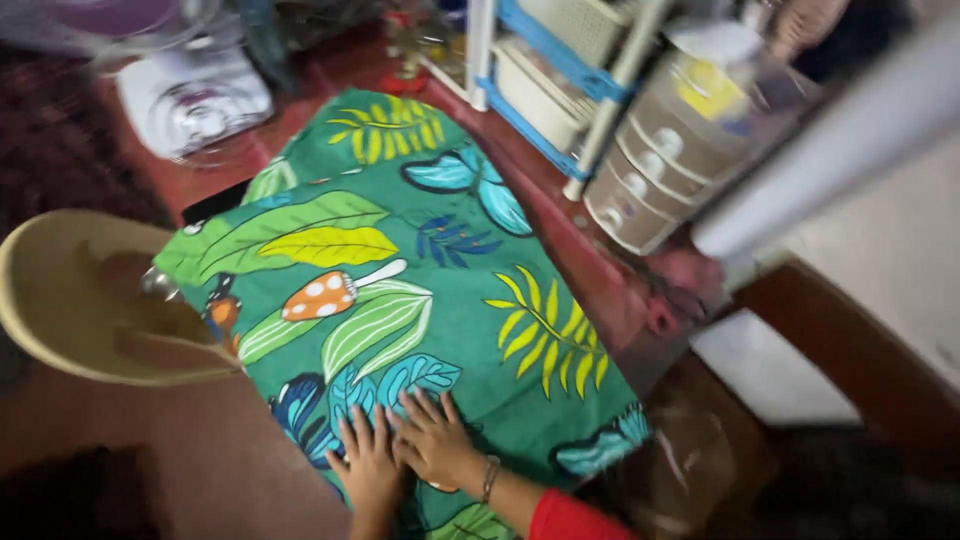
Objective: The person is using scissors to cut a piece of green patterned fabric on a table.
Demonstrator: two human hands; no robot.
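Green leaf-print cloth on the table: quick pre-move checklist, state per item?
1. Both hands on the green leaf-and-butterfly print cloth: ok. Left hand and right hand lie flat, side by side, on its near edge.
2. Fingers spread, not gripping: ok.
3. Cloth lies flat on the red-brown table: mostly ok; near right corner hangs over the edge.
4. Beige round plastic basin apart from cloth: not ok, the cloth's left edge touches or overlaps it.
5. Grey plastic drawer unit apart from cloth: ok.
6. Anything under the cloth: cannot tell.
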